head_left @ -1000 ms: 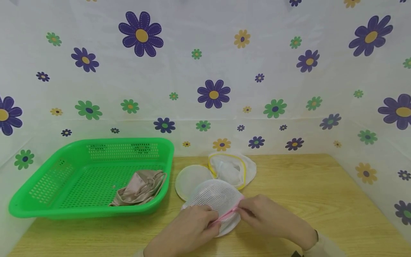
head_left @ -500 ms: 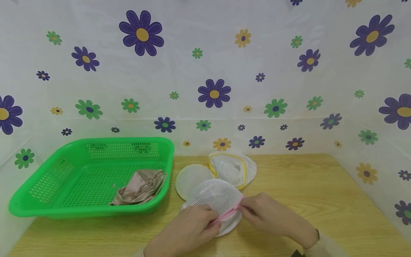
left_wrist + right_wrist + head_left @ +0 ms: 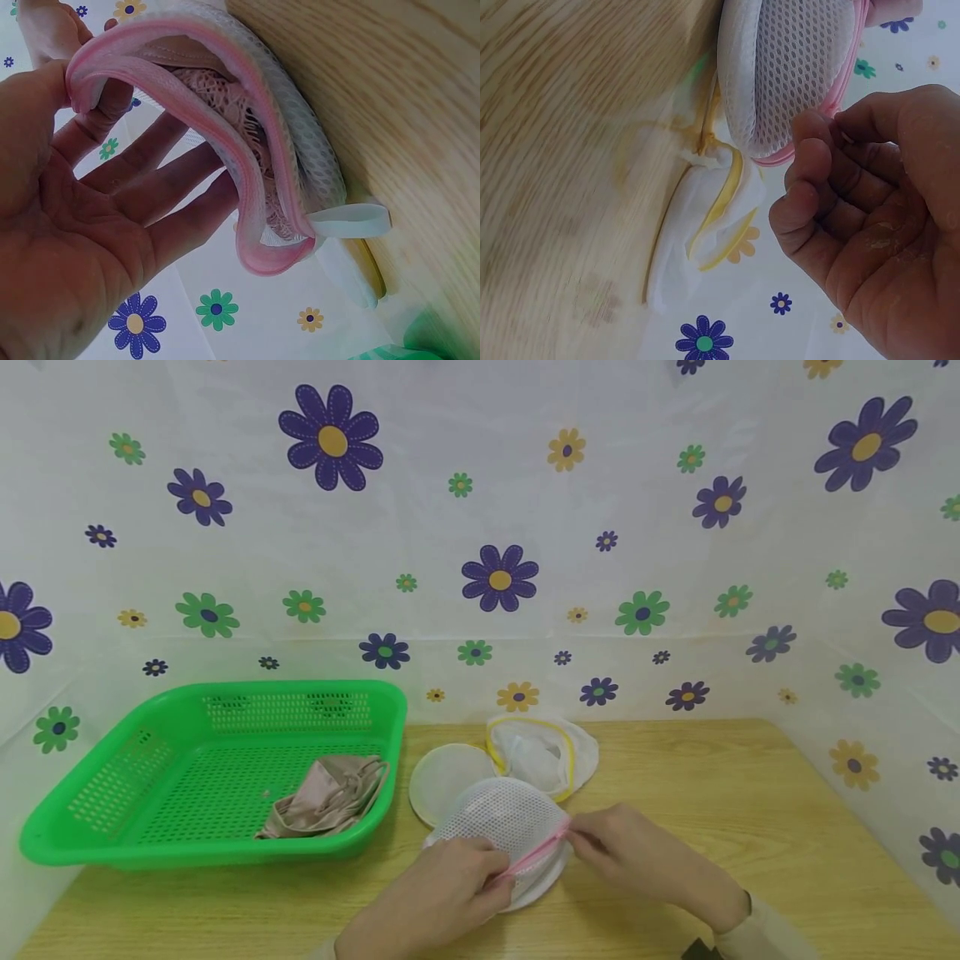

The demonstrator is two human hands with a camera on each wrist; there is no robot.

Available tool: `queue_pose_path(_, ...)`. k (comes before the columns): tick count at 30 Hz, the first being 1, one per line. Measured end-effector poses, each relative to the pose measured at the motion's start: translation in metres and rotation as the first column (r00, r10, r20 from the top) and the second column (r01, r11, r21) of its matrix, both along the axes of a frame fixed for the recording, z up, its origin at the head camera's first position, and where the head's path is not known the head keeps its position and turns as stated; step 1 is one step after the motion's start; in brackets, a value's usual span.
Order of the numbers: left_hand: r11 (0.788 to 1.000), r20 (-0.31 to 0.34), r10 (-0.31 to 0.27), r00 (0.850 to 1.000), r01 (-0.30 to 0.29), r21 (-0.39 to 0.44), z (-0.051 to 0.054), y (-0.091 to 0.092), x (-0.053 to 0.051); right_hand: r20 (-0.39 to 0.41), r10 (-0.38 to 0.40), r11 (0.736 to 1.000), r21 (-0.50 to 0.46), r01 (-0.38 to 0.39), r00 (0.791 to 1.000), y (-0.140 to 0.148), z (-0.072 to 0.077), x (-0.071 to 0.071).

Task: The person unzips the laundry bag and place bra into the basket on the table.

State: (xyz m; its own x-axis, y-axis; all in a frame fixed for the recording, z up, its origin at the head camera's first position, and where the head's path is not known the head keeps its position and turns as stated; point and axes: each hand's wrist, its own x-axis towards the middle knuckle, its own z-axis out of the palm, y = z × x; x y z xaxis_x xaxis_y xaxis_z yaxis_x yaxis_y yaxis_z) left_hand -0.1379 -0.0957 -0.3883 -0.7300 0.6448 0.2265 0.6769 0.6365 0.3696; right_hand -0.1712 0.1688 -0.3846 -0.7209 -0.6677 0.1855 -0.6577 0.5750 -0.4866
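Note:
A white mesh laundry bag with a pink zip edge is held just above the wooden table. My left hand grips the near end of that edge between thumb and fingers. At the edge's other end, my right hand pinches the pink zip with thumb and forefinger; any zip pull is hidden by the fingertips. Pinkish lace fabric shows inside the gaping mouth in the left wrist view. A white tab sticks out at one end of the zip.
To the left stands a green plastic basket holding a crumpled beige satin garment. Behind the mesh bag lie a flat round white bag and a white bag with yellow trim. A flowered curtain surrounds the wooden table.
My right hand has shifted slightly right and away from the left hand, along the pink edge. More of the pink strip shows between the hands. My left hand has stayed in place.

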Motion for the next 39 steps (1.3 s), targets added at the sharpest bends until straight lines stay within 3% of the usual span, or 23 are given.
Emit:
queue_pose_path(5, 1.000, 0.016, 0.000, 1.000, 0.000, 0.005, 0.0012, -0.0003, 0.0001, 0.010, -0.021, 1.000, 0.006, 0.021, 1.000, 0.0023, -0.0014, -0.0018)
queue_pose_path(23, 1.000, 0.055, 0.006, 0.998, -0.006, -0.006, 0.0012, -0.0004, -0.0009, -0.066, -0.106, 0.994, 0.016, 0.107, 0.992, 0.0073, -0.0042, -0.0058)
queue_pose_path(32, 1.000, 0.050, -0.009, 0.999, 0.009, 0.015, 0.0000, -0.0013, -0.0003, 0.021, -0.187, 0.982, 0.031, 0.186, 0.982, 0.0078, -0.0041, -0.0079)
queue_pose_path(39, 1.000, 0.091, 0.000, 0.996, -0.001, 0.007, 0.0012, -0.0016, -0.0015, 0.031, -0.200, 0.980, 0.028, 0.199, 0.979, 0.0064, -0.0034, -0.0077)
